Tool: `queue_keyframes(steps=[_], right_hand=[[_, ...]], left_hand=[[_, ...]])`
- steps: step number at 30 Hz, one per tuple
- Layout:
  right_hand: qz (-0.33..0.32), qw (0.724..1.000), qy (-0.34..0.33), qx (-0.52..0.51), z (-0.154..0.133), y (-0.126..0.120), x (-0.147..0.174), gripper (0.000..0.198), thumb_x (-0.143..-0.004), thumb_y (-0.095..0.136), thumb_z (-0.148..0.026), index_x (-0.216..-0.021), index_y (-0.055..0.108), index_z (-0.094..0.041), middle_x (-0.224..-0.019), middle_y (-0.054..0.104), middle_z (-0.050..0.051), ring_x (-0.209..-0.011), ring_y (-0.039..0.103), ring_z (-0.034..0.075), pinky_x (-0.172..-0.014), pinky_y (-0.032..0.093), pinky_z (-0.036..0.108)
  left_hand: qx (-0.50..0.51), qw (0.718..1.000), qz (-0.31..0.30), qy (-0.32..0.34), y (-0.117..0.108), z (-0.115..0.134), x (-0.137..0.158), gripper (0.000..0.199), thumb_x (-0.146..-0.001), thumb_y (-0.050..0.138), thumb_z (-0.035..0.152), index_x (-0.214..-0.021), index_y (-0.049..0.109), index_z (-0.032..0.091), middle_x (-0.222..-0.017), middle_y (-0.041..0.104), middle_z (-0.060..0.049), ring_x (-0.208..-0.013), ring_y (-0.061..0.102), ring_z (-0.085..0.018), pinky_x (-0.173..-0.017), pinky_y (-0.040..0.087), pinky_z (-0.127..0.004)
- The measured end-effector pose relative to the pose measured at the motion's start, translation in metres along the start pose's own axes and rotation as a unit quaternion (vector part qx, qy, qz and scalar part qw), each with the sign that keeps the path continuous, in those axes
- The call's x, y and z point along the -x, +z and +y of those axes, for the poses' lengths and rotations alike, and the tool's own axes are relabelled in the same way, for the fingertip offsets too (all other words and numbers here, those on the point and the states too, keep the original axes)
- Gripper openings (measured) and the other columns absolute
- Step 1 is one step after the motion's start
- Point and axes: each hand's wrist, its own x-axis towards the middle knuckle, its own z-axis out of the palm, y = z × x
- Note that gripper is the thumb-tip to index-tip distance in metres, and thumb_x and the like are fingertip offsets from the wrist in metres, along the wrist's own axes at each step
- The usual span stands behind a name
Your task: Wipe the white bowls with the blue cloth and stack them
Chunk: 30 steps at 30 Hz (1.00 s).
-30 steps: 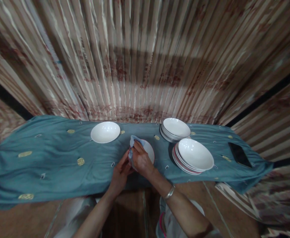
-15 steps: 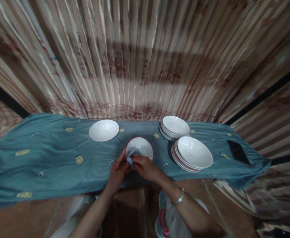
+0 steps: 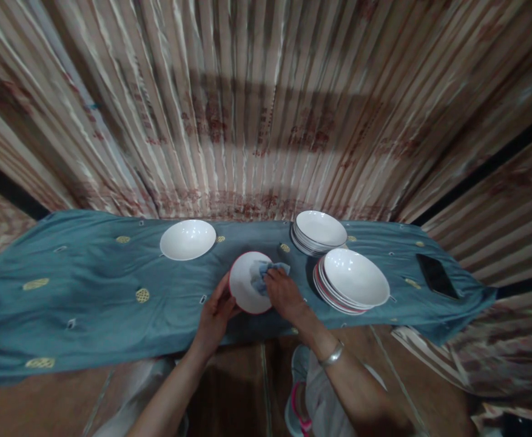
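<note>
A white plate with a red rim (image 3: 244,290) is tilted towards me above the front of the table. My left hand (image 3: 217,309) grips its left edge, the thumb near the rim and the other fingers partly hidden behind. Bunched in my right hand (image 3: 286,295) is a blue-grey cloth (image 3: 262,278), pressed on the right part of the plate's inner face. A silver bangle circles my right wrist. To the left lies a single white plate (image 3: 188,240).
Two stacks stand to the right: white dishes with dark rims (image 3: 321,229) at the back, and white and red-edged dishes (image 3: 355,279) nearer me. A black phone (image 3: 437,275) lies farther right on the teal tablecloth (image 3: 97,285). Pleated curtains (image 3: 247,121) hang behind.
My right hand and the cloth have moved from the plate's lower left to its right side, up and rightwards. The plate now faces me more. My left hand keeps its hold.
</note>
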Motion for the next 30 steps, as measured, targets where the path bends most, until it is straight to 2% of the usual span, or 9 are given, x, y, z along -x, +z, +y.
queue_keyframes(steps=[3, 6, 9, 12, 17, 20, 23, 27, 30], right_hand=[[0.034, 0.999, 0.018, -0.027, 0.001, 0.0, -0.009, 0.031, -0.085, 0.042, -0.003, -0.108, 0.061, -0.009, -0.116, 0.058, 0.018, -0.111, 0.053, 0.025, -0.097, 0.044, 0.042], [0.063, 0.993, 0.013, -0.097, -0.005, 0.004, -0.015, 0.046, -0.084, 0.04, -0.001, -0.129, 0.047, -0.009, -0.136, 0.045, 0.019, -0.126, 0.043, 0.025, -0.104, 0.039, 0.044], [0.039, 0.981, -0.016, -0.187, -0.019, 0.007, -0.017, 0.053, -0.087, 0.039, -0.007, -0.14, 0.034, -0.011, -0.147, 0.03, 0.017, -0.136, 0.03, 0.024, -0.11, 0.033, 0.044], [-0.017, 0.966, -0.042, -0.255, -0.034, 0.006, -0.017, 0.054, -0.088, 0.039, -0.011, -0.141, 0.032, -0.012, -0.15, 0.026, 0.015, -0.138, 0.026, 0.021, -0.111, 0.031, 0.042], [-0.078, 0.943, -0.079, -0.313, -0.045, -0.008, -0.014, 0.045, -0.085, 0.042, -0.007, -0.129, 0.049, -0.012, -0.138, 0.047, 0.014, -0.13, 0.041, 0.018, -0.108, 0.034, 0.036], [-0.095, 0.934, -0.104, -0.328, -0.044, -0.02, -0.011, 0.038, -0.083, 0.046, -0.005, -0.116, 0.061, -0.018, -0.124, 0.061, 0.008, -0.116, 0.055, 0.017, -0.1, 0.042, 0.032], [-0.127, 0.94, -0.109, -0.299, -0.041, -0.032, -0.006, 0.034, -0.081, 0.047, -0.004, -0.104, 0.066, -0.017, -0.108, 0.068, 0.005, -0.099, 0.063, 0.016, -0.088, 0.047, 0.028], [-0.161, 0.958, -0.068, -0.226, -0.032, -0.045, 0.002, 0.026, -0.078, 0.05, -0.007, -0.093, 0.07, -0.017, -0.093, 0.071, 0.005, -0.089, 0.065, 0.019, -0.08, 0.047, 0.028], [-0.142, 0.958, -0.019, -0.247, -0.019, -0.052, 0.005, 0.025, -0.076, 0.051, -0.008, -0.087, 0.071, -0.018, -0.084, 0.071, 0.003, -0.08, 0.064, 0.017, -0.074, 0.045, 0.025]], left_hand=[[-0.003, 1.0, -0.001, 0.003, -0.001, -0.004, -0.001, 0.073, -0.069, 0.07, 0.042, -0.135, 0.044, 0.025, -0.134, 0.054, -0.009, -0.12, 0.05, -0.033, -0.083, 0.055, -0.041], [0.005, 1.0, 0.001, 0.002, -0.001, -0.004, 0.0, 0.074, -0.07, 0.068, 0.043, -0.137, 0.042, 0.025, -0.134, 0.053, -0.01, -0.12, 0.05, -0.033, -0.084, 0.055, -0.042], [0.017, 1.0, 0.011, 0.006, 0.0, -0.002, 0.002, 0.073, -0.07, 0.068, 0.042, -0.136, 0.043, 0.025, -0.134, 0.053, -0.01, -0.12, 0.05, -0.033, -0.083, 0.055, -0.042], [0.026, 0.999, 0.022, 0.004, 0.0, -0.003, 0.001, 0.07, -0.069, 0.069, 0.041, -0.134, 0.046, 0.026, -0.137, 0.051, -0.008, -0.121, 0.049, -0.032, -0.082, 0.056, -0.041], [0.043, 0.998, 0.041, -0.017, -0.004, -0.004, -0.001, 0.074, -0.065, 0.072, 0.04, -0.133, 0.047, 0.026, -0.134, 0.053, -0.009, -0.12, 0.05, -0.032, -0.08, 0.056, -0.039], [0.04, 0.998, 0.04, -0.035, -0.006, 0.0, -0.001, 0.075, -0.064, 0.074, 0.038, -0.133, 0.047, 0.025, -0.13, 0.057, -0.01, -0.115, 0.054, -0.03, -0.076, 0.056, -0.033], [0.042, 0.997, 0.041, -0.044, -0.007, 0.004, -0.001, 0.076, -0.063, 0.074, 0.037, -0.133, 0.046, 0.025, -0.126, 0.059, -0.01, -0.101, 0.061, -0.026, -0.072, 0.056, -0.032], [0.061, 0.997, 0.03, -0.038, -0.008, 0.004, -0.003, 0.076, -0.062, 0.074, 0.037, -0.132, 0.046, 0.025, -0.127, 0.058, -0.01, -0.102, 0.06, -0.028, -0.074, 0.056, -0.039], [0.057, 0.997, 0.036, -0.037, -0.008, 0.001, -0.006, 0.077, -0.061, 0.074, 0.038, -0.132, 0.047, 0.025, -0.126, 0.058, -0.009, -0.109, 0.056, -0.031, -0.078, 0.056, -0.042]])
